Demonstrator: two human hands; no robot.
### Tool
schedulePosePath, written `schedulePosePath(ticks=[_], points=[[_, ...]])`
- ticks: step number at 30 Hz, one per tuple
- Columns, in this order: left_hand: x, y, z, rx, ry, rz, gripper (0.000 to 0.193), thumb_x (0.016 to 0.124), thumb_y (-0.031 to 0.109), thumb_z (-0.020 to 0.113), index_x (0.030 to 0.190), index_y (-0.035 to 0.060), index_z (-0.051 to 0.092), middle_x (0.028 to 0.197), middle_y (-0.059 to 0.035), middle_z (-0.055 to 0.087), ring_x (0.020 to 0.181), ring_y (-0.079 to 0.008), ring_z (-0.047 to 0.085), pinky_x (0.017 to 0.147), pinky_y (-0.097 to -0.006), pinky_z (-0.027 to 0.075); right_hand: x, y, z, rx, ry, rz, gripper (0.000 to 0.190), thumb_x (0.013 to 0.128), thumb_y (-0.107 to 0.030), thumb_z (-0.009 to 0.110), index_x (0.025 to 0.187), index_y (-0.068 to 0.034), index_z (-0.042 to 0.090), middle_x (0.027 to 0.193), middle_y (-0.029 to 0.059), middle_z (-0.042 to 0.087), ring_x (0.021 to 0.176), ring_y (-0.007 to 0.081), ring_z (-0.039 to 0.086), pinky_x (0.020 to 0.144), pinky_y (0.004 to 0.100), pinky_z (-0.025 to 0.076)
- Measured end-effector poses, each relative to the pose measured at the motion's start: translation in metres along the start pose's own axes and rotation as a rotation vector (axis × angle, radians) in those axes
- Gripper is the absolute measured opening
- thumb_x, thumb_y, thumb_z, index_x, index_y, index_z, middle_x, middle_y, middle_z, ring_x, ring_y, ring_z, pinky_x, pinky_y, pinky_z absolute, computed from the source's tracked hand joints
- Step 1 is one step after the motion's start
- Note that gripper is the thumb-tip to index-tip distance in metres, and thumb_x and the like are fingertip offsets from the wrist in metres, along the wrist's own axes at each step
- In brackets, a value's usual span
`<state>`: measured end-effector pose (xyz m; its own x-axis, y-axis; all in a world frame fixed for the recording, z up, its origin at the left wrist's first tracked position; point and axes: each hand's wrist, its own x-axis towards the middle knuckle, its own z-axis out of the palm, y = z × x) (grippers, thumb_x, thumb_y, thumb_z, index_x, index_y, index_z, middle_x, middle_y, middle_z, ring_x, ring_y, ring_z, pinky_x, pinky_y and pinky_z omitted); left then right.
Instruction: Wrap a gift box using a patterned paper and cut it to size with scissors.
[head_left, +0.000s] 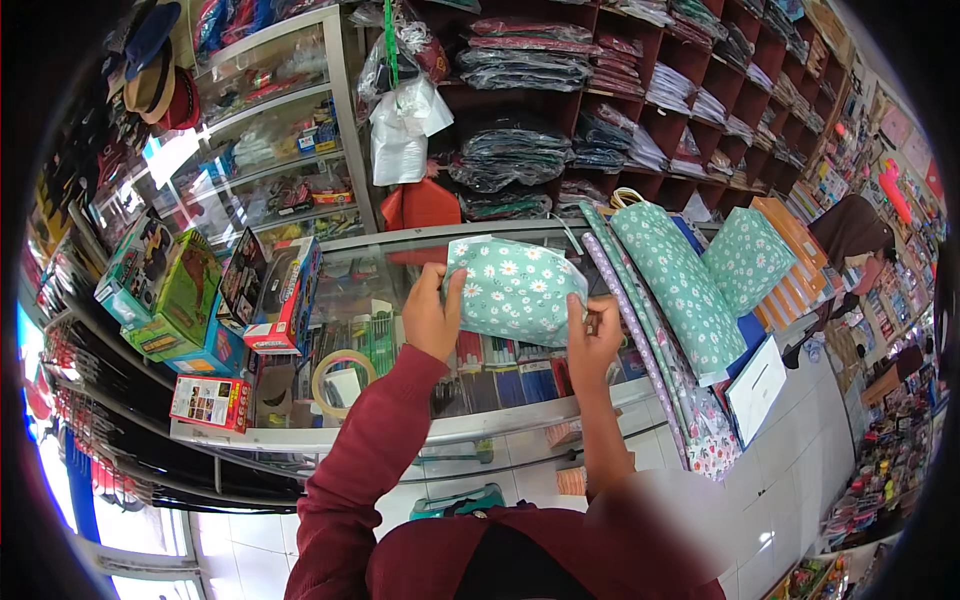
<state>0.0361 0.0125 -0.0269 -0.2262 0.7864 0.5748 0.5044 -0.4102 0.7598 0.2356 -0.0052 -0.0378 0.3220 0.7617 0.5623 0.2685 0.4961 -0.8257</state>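
Observation:
A small parcel in green daisy-print wrapping paper (517, 289) is held up over the glass counter (300, 433). Its left end is gripped by my left hand (433, 311), thumb on the front. My right hand (592, 334) pinches the lower right end, where a pale edge of the paper shows. A roll of tape (343, 354) rests on the counter to the left of my left forearm. Right of my right hand lie a larger daisy-print wrapped parcel (671, 277), another wrapped parcel (748, 259) and long rolls of patterned wrapping paper (634, 337).
Boxed toys (184, 300) and a red toy-car box (281, 300) stand at the counter's left end. A white paper bag (756, 390) sits at the right. Behind the counter are wooden shelves (581, 112) of plastic-wrapped clothes and hanging plastic bags (405, 135).

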Motion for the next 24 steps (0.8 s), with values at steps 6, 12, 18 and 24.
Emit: schedulePosePath(ticks=[6, 12, 18, 24], points=[[-0.01, -0.015, -0.008, -0.25, -0.241, -0.215, 0.047, 0.077, 0.031, 0.064, 0.104, -0.0018, 0.043, 0.092, -0.0151, 0.059, 0.09, -0.0206, 0.057, 0.077, -0.0306, 0.043, -0.004, -0.002, -0.012, 0.01, -0.214, -0.039, 0.023, 0.078, -0.005, 0.061, 0.094, 0.001, 0.046, 0.085, 0.0067, 0.054, 0.076, 0.0091, 0.054, 0.063, 0.0199, 0.043], [-0.01, -0.025, -0.02, -0.327, -0.32, -0.124, 0.049, 0.069, 0.013, 0.072, 0.108, -0.0003, 0.045, 0.097, -0.0087, 0.058, 0.089, -0.0157, 0.056, 0.077, -0.0273, 0.045, -0.009, -0.005, -0.013, 0.081, -0.469, 0.17, 0.041, 0.08, -0.004, 0.059, 0.114, -0.001, 0.036, 0.109, 0.0088, 0.049, 0.096, 0.0158, 0.054, 0.074, 0.0249, 0.048], [0.011, -0.002, -0.042, -0.687, -0.068, -0.11, 0.036, 0.066, -0.007, 0.068, 0.098, -0.0019, 0.052, 0.094, -0.0081, 0.062, 0.076, -0.0111, 0.059, 0.068, -0.0215, 0.048, -0.019, -0.01, -0.007, 0.533, -0.714, 0.734, 0.074, 0.076, -0.001, 0.062, 0.134, -0.005, 0.016, 0.126, 0.0097, 0.039, 0.112, 0.019, 0.043, 0.081, 0.0295, 0.046], [0.015, 0.014, -0.062, -0.591, -0.171, -0.063, 0.032, 0.066, -0.008, 0.067, 0.095, -0.0013, 0.055, 0.087, -0.0076, 0.063, 0.076, -0.0116, 0.06, 0.067, -0.0208, 0.047, 0.02, -0.04, -0.046, 0.312, -0.627, 0.338, 0.084, 0.065, -0.006, 0.074, 0.13, -0.007, 0.021, 0.13, 0.0119, 0.033, 0.122, 0.0256, 0.031, 0.099, 0.0412, 0.027]])
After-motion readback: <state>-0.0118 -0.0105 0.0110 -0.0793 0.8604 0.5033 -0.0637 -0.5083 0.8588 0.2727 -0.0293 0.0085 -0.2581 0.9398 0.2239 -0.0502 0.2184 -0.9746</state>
